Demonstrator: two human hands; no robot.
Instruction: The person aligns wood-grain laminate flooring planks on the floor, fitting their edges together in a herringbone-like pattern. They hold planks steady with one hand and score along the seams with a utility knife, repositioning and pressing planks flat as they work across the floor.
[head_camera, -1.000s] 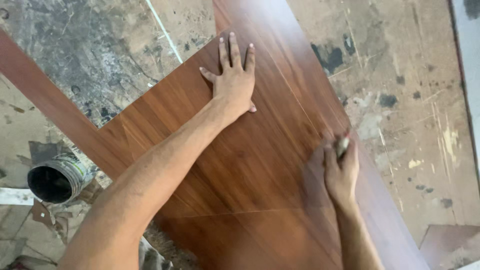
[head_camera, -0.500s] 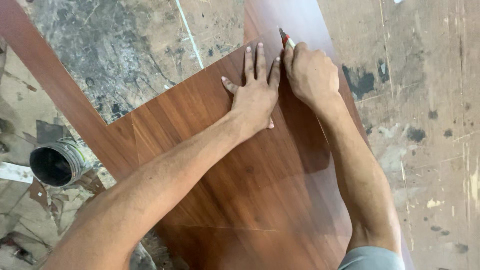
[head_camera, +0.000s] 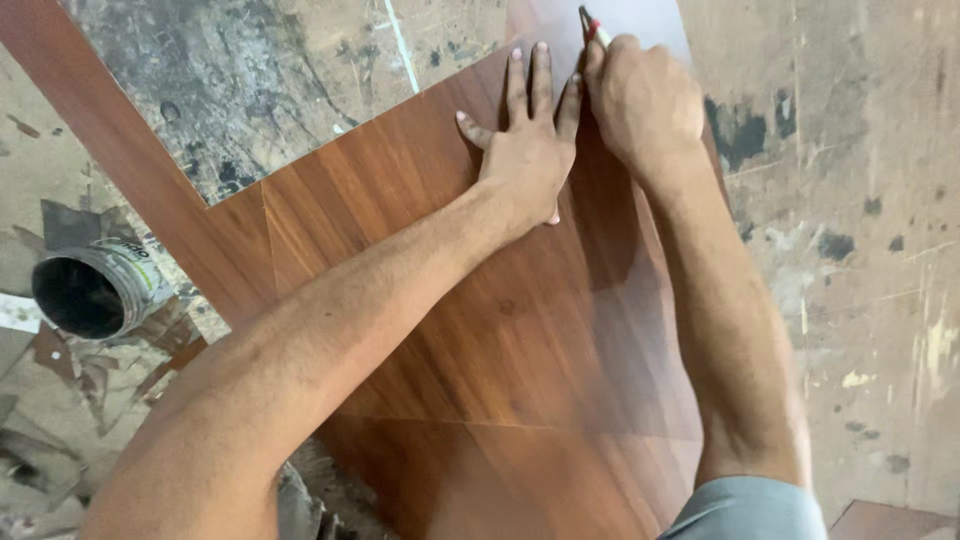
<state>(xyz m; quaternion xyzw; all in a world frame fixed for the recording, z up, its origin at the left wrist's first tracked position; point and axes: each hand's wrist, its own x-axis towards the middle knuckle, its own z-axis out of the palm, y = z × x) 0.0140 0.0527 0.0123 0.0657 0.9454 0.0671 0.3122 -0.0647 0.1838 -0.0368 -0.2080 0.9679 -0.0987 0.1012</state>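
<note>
A large reddish-brown wood-grain laminate sheet (head_camera: 480, 330) lies on a stained work surface. My left hand (head_camera: 528, 140) presses flat on the sheet near its far end, fingers spread. Just to its right, my right hand (head_camera: 645, 100) is closed around a small cutter with a red body (head_camera: 592, 26), whose dark tip points away from me over the sheet's far part. The two hands touch side by side. A narrower strip of the same laminate (head_camera: 110, 140) runs off toward the upper left.
An open round can (head_camera: 95, 288) lies on its side at the left among laminate scraps (head_camera: 90, 370). The stained, scratched board surface (head_camera: 850, 250) extends to the right and beyond the sheet's far edge.
My right hand with the cutter has travelled from the sheet's near right part up to its far end beside my left hand. The left hand stays pressed flat.
</note>
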